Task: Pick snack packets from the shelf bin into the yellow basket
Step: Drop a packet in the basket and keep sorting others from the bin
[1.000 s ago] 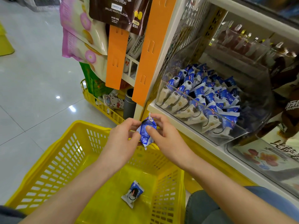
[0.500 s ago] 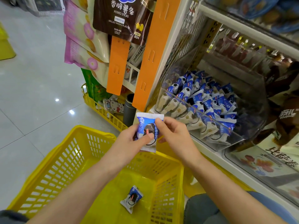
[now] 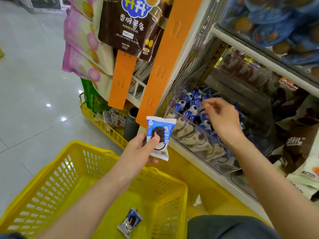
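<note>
Between the two hands and a little above the left one, a pillow-shaped snack packet [image 3: 159, 135] of glossy blue-and-white film stands upright. Its top and bottom seams are crimped into fine teeth. Its front shows a dark round sandwich biscuit, with white Chinese characters running down the right side. The left hand [image 3: 141, 149] pinches it by the lower half, thumb pressed flat on the front and fingers behind.

Right of that, the right hand [image 3: 222, 121] reaches over a clear hard-plastic shelf bin [image 3: 181, 116] with its fingers spread, loosely bent and gripping nothing. Whether the fingertips touch the heap of matching packets [image 3: 191, 104] under them I cannot tell.

Below both forearms sits the yellow basket [image 3: 51, 187], moulded plastic with slotted lattice walls. A second packet [image 3: 129, 222] of the same kind lies flat on its floor, under the left forearm.

Above the left hand two matte orange strips [image 3: 164, 66] with punched slots hang from the white shelf post. Beside them is a shiny brown bag [image 3: 131, 26] printed "POTATO STICKS" and "GRILLED WAGYU FLAVOR" under Chinese characters. Left of it hang cream bags [image 3: 82, 49] with pink edges and pink rings. Beyond the left hand a second yellow lattice basket [image 3: 96, 118] holds a pouch with a cartoon cat [image 3: 114, 118]. Pale polished floor tiles [image 3: 34, 83] carry glints of light.
</note>
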A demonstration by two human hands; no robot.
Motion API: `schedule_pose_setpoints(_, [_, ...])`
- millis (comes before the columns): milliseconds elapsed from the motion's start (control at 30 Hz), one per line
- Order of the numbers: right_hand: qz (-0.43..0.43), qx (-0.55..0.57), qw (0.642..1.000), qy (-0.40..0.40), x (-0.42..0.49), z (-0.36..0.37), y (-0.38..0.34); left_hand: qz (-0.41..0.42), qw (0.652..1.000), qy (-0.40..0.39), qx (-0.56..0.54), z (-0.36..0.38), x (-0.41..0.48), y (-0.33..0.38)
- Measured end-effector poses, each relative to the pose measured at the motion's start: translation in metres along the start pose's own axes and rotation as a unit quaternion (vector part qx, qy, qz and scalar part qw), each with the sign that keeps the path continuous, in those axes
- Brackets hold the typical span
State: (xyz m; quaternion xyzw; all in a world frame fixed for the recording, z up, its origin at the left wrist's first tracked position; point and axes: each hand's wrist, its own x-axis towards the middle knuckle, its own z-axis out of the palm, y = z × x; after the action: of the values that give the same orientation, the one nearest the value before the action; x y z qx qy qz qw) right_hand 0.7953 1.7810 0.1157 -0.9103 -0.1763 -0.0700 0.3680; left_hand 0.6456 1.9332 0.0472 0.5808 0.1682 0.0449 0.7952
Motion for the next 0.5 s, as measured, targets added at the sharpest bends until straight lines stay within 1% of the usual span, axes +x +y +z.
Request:
schedule_pose_setpoints(33, [0.034, -0.059, 0.998, -0.02, 0.014, -0.002, 0.01, -0.003, 1.0, -0.001, -0.003, 0.001, 0.002, 0.0])
schedule_pose_setpoints(100, [0.101, -0.167, 0.978, -0.071, 0.035, -0.001, 0.027, -0.009, 1.0, -0.004, -0.013, 0.004, 0.005, 0.001])
schedule_pose_setpoints(167, [0.131, -0.229, 0.958, -0.109, 0.044, 0.002, 0.036, -0.013, 1.0, -0.006, -0.026, 0.006, 0.009, 0.002])
schedule_pose_setpoints(367, [0.133, -0.257, 0.942, -0.169, 0.051, 0.015, 0.04, -0.022, 0.999, -0.01, -0.032, 0.009, 0.014, 0.002])
schedule_pose_setpoints(433, [0.141, -0.255, 0.943, -0.16, 0.053, 0.017, 0.04, -0.025, 0.999, -0.006, -0.03, 0.01, 0.014, 0.001])
schedule_pose_setpoints(500, [0.147, -0.248, 0.95, -0.123, 0.052, 0.015, 0.037, -0.03, 0.999, 0.001, -0.03, 0.009, 0.013, 0.001])
